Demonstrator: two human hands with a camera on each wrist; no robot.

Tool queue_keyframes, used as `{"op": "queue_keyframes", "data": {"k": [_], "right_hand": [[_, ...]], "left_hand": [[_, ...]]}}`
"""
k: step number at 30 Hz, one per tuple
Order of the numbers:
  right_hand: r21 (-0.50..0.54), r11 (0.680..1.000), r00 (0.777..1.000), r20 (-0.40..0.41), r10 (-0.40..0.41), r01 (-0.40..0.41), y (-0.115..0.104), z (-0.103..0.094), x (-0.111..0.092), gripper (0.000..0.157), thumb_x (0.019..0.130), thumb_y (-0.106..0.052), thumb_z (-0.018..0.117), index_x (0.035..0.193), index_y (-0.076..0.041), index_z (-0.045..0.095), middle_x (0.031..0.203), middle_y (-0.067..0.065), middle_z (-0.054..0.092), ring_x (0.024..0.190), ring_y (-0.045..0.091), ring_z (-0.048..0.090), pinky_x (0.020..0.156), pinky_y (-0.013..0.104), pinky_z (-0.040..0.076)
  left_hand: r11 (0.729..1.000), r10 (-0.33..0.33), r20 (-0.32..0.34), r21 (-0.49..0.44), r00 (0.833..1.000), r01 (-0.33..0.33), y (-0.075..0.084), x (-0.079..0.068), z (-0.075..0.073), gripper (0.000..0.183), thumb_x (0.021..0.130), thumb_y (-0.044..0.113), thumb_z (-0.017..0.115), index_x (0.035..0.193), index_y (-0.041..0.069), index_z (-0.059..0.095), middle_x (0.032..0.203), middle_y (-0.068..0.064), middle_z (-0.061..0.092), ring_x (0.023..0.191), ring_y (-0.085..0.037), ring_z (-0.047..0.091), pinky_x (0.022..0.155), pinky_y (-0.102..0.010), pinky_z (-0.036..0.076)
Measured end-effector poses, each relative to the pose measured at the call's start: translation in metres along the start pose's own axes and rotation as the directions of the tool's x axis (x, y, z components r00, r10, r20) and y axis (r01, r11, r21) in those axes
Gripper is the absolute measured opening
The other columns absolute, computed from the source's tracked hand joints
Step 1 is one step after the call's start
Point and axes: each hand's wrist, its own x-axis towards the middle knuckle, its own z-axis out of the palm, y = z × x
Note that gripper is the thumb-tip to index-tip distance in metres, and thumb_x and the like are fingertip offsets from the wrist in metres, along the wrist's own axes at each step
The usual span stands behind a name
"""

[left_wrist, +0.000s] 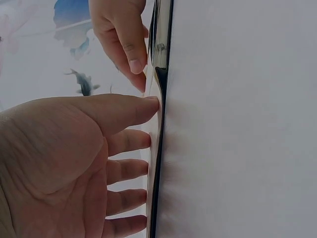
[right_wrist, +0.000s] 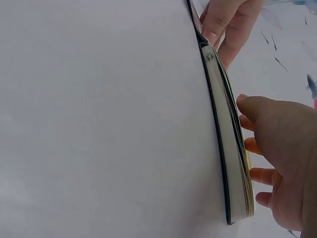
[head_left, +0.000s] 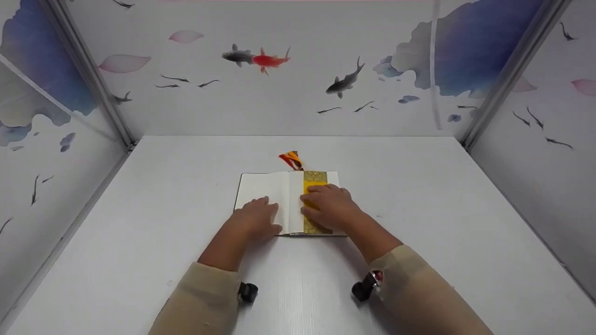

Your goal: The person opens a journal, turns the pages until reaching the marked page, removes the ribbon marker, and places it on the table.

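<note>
Head view: the open notebook (head_left: 289, 202) lies on the table (head_left: 163, 209); my left hand (head_left: 256, 221) rests on its left side, fingers spread; my right hand (head_left: 331, 204), fingers apart, lies over the yellow bookmark (head_left: 315, 177); I'd best press gently and evenly, so nothing creases or skews.

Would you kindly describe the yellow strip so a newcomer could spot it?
On the white table lies an open, white-paged book. Down its right page, partly under the person's right hand, runs a flat yellow strip; its patterned gold ends set it apart from the plain page.
</note>
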Motion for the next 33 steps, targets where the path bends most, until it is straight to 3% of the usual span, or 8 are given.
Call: {"op": "queue_keyframes", "data": {"k": [7, 20, 24, 27, 29, 33], "right_hand": [[0.014, 0.999, 0.999, -0.019, 0.045, -0.045, 0.011, 0.0, -0.002, 0.049, 0.105, -0.056, 0.059, 0.15, -0.038, 0.063, 0.167, -0.006, 0.05, 0.16, 0.032, 0.038, 0.129, 0.065, 0.03], [0.064, 0.99, 0.992, -0.007, 0.124, -0.123, 0.02, -0.005, -0.006, 0.048, 0.102, -0.051, 0.062, 0.148, -0.036, 0.065, 0.165, -0.005, 0.053, 0.16, 0.031, 0.037, 0.131, 0.065, 0.026], [0.123, 0.98, 0.986, -0.032, 0.165, -0.16, 0.02, -0.007, -0.006, 0.052, 0.102, -0.053, 0.064, 0.151, -0.037, 0.062, 0.168, -0.002, 0.048, 0.159, 0.034, 0.037, 0.129, 0.066, 0.03], [0.224, 0.944, 0.962, -0.076, 0.263, -0.24, 0.021, -0.01, -0.007, 0.061, 0.1, -0.054, 0.068, 0.157, -0.033, 0.056, 0.169, 0.004, 0.045, 0.155, 0.035, 0.041, 0.128, 0.061, 0.037], [0.311, 0.9, 0.935, -0.078, 0.345, -0.306, 0.023, -0.012, -0.006, 0.073, 0.098, -0.055, 0.072, 0.161, -0.026, 0.05, 0.168, 0.009, 0.044, 0.15, 0.036, 0.046, 0.126, 0.058, 0.042], [0.434, 0.795, 0.886, 0.016, 0.463, -0.423, 0.027, -0.015, -0.005, 0.091, 0.094, -0.056, 0.077, 0.165, -0.014, 0.04, 0.164, 0.017, 0.044, 0.138, 0.035, 0.053, 0.124, 0.053, 0.045]], "left_hand": [[1.0, -0.024, 0.005, -0.019, 1.0, 0.024, 0.0, 0.0, 0.0, 0.074, 0.103, 0.043, 0.068, 0.167, 0.02, 0.039, 0.179, -0.009, 0.028, 0.167, -0.034, 0.024, 0.134, -0.06, 0.024], [0.999, 0.036, -0.015, -0.009, 0.999, -0.036, -0.002, -0.002, 0.0, 0.072, 0.105, 0.039, 0.066, 0.167, 0.015, 0.039, 0.179, -0.012, 0.028, 0.167, -0.037, 0.023, 0.134, -0.062, 0.024], [0.999, 0.038, -0.011, -0.006, 0.999, -0.038, -0.002, -0.003, -0.001, 0.072, 0.105, 0.04, 0.066, 0.167, 0.015, 0.039, 0.179, -0.013, 0.028, 0.167, -0.037, 0.023, 0.134, -0.061, 0.024], [0.999, 0.042, -0.009, -0.005, 0.999, -0.042, -0.002, -0.003, -0.002, 0.073, 0.105, 0.04, 0.066, 0.167, 0.014, 0.039, 0.179, -0.013, 0.027, 0.167, -0.037, 0.023, 0.134, -0.061, 0.024], [0.999, 0.044, -0.012, -0.005, 0.999, -0.044, -0.002, -0.003, -0.001, 0.073, 0.105, 0.04, 0.066, 0.167, 0.014, 0.039, 0.179, -0.013, 0.027, 0.167, -0.038, 0.023, 0.134, -0.062, 0.024], [0.999, 0.05, -0.018, 0.011, 0.999, -0.05, -0.003, -0.001, 0.0, 0.072, 0.105, 0.04, 0.066, 0.167, 0.014, 0.04, 0.178, -0.014, 0.029, 0.167, -0.037, 0.025, 0.133, -0.062, 0.026]]}}
